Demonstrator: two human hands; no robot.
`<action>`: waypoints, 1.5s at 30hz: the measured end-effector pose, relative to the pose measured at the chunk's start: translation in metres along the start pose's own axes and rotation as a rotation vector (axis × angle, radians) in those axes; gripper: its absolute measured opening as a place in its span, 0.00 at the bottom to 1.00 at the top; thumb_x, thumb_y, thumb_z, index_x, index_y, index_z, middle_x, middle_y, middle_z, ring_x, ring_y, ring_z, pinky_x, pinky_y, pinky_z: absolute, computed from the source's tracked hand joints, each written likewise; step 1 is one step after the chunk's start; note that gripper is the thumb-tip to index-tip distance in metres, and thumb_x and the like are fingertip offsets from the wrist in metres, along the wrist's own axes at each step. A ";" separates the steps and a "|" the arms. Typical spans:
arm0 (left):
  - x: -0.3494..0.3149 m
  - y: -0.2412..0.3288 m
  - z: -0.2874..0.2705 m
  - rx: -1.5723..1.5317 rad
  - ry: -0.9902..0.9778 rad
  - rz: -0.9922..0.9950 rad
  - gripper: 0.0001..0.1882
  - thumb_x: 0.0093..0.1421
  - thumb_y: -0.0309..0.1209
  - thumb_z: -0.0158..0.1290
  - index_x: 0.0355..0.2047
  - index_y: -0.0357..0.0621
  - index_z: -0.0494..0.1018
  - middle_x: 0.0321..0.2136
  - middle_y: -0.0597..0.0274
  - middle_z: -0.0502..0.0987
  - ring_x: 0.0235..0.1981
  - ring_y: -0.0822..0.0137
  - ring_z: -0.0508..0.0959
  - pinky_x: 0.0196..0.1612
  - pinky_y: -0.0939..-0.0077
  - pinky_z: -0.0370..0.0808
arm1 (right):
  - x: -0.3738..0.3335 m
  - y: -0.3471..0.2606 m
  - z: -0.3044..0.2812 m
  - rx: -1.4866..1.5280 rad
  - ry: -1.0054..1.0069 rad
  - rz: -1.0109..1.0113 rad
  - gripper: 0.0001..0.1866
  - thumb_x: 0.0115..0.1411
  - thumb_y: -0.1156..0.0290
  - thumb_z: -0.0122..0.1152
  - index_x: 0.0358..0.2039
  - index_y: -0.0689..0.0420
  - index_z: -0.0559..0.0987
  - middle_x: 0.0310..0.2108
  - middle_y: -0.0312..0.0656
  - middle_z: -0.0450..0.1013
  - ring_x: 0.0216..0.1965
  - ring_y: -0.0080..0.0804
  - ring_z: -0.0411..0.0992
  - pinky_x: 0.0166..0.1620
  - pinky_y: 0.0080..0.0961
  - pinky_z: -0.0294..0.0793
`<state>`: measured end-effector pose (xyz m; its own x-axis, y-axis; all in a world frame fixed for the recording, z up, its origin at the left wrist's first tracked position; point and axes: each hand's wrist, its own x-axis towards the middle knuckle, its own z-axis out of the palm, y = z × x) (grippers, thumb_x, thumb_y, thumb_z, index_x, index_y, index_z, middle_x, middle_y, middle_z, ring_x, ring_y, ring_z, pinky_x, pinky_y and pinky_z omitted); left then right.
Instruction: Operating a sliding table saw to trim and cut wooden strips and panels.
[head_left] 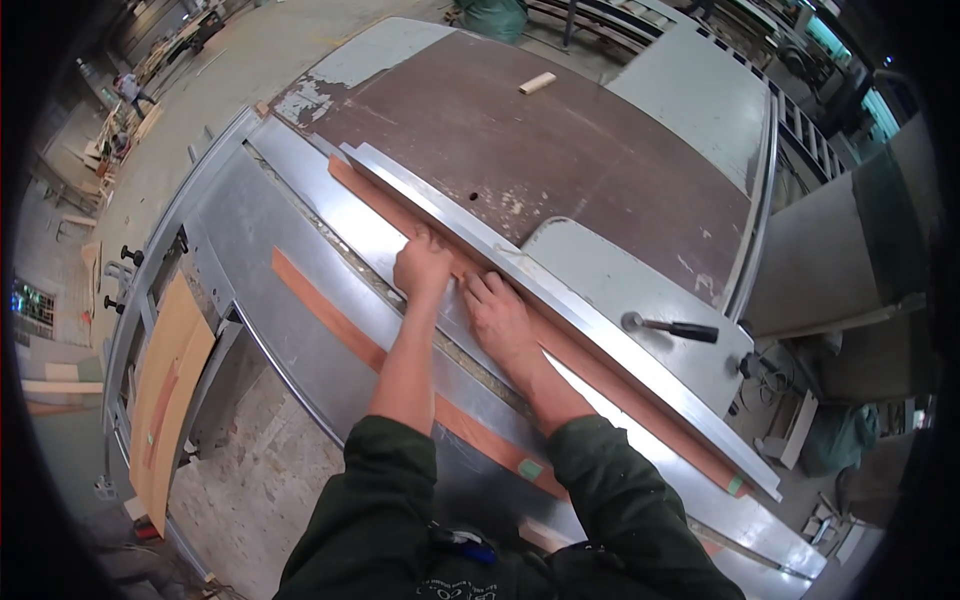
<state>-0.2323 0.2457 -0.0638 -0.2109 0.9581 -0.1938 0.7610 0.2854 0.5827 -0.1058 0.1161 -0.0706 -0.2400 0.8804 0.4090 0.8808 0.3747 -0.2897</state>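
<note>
A long reddish wooden strip (610, 378) lies along a straight metal fence (570, 295) on a sliding table saw. My left hand (423, 262) is closed on the strip, its fingers curled at the edge by the fence. Just nearer and to the right, my right hand (500, 312) has bent fingers pressed on the same strip; some fingertips are hidden. A second reddish strip (325, 312) rests on the metal table (250, 225) to the left, passing under my forearms. Green tape marks the near ends of both strips.
A brown panel (560, 140) forms the far tabletop, with a small wood offcut (538, 83) on it. A black-handled metal tool (680, 328) sits right of the fence. Plywood (170, 400) stands at the left frame. Another person (130, 88) is far left.
</note>
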 end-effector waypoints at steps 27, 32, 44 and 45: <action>0.103 -0.013 -0.051 -0.006 0.233 -0.190 0.16 0.61 0.40 0.56 0.45 0.60 0.88 0.34 0.56 0.89 0.38 0.53 0.89 0.47 0.58 0.84 | -0.234 0.029 -0.137 -0.095 0.000 0.115 0.18 0.54 0.83 0.73 0.47 0.61 0.88 0.50 0.45 0.84 0.46 0.44 0.82 0.47 0.34 0.84; 0.138 -0.015 -0.063 -0.057 0.195 -0.241 0.16 0.62 0.41 0.56 0.46 0.56 0.88 0.35 0.55 0.89 0.38 0.55 0.89 0.47 0.59 0.83 | -0.200 0.023 -0.117 -0.072 -0.020 0.132 0.19 0.54 0.83 0.74 0.48 0.62 0.88 0.52 0.46 0.83 0.46 0.44 0.82 0.47 0.34 0.84; 0.206 -0.039 -0.091 -0.026 0.228 -0.107 0.15 0.61 0.39 0.53 0.43 0.60 0.88 0.28 0.57 0.87 0.31 0.58 0.89 0.41 0.62 0.82 | -0.139 0.011 -0.083 -0.062 -0.115 0.066 0.35 0.48 0.75 0.69 0.62 0.62 0.80 0.65 0.48 0.74 0.55 0.44 0.77 0.58 0.35 0.80; 0.203 -0.040 -0.088 -0.037 0.247 -0.107 0.15 0.62 0.40 0.53 0.43 0.61 0.88 0.30 0.57 0.88 0.35 0.53 0.89 0.44 0.59 0.83 | -0.137 0.008 -0.083 -0.055 -0.128 0.071 0.37 0.47 0.74 0.70 0.62 0.63 0.79 0.65 0.48 0.74 0.58 0.45 0.76 0.59 0.35 0.79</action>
<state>-0.3600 0.4307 -0.0570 -0.4359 0.8980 -0.0601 0.7040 0.3818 0.5988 -0.0317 -0.0254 -0.0571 -0.2239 0.9352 0.2743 0.9175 0.2972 -0.2643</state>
